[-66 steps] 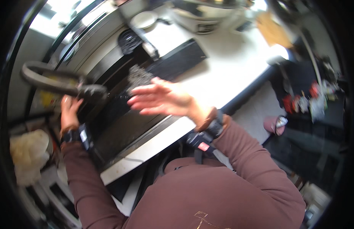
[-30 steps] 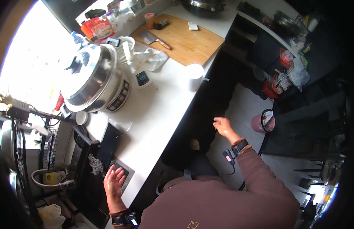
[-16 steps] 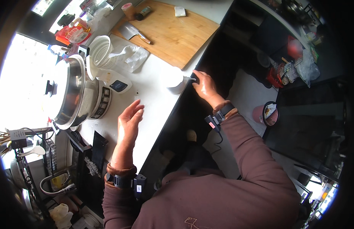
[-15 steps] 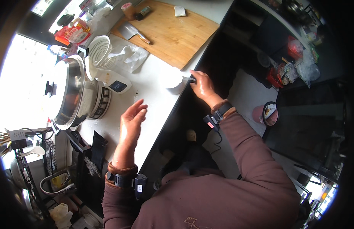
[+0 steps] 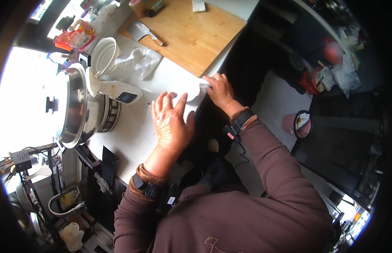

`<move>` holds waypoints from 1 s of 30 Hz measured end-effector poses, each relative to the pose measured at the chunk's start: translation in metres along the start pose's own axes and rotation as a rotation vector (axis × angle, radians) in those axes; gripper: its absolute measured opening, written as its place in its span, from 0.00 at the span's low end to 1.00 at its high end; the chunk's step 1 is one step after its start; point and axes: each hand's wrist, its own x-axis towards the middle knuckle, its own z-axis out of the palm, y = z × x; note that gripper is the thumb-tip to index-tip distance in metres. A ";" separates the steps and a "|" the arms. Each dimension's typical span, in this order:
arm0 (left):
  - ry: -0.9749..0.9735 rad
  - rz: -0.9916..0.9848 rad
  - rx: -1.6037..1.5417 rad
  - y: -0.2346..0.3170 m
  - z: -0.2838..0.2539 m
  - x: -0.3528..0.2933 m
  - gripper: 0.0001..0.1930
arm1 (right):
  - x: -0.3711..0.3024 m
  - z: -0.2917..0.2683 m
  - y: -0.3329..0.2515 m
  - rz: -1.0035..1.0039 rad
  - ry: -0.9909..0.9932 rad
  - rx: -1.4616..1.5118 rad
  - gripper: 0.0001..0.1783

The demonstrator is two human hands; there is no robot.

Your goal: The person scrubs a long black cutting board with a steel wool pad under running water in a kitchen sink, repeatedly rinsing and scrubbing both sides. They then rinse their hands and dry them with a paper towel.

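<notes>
A white cup-like vessel with a side handle stands at the counter's front edge, its upper part washed out by glare. My right hand is closed, thumb and fingers pinching the handle. Just left of the vessel, my left hand has its fingers spread, back turned up and skin shiny as if wet. Its fingertips overlap the vessel's near side, and whether they touch it I cannot tell. Left of that hand lies a white spray bottle with a dark label.
A wooden cutting board bears a cleaver and a small white block. A white plastic basket and a crumpled plastic bag lie beside it. A lidded steel pot stands left. A pink bin is on the floor.
My left hand has moved right and forward to the white vessel, its fingers spreading and its back turning up. My right hand stays at the handle.
</notes>
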 end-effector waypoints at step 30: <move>-0.058 -0.003 0.219 -0.016 0.006 0.014 0.20 | -0.035 -0.028 -0.024 -0.100 -0.233 0.254 0.36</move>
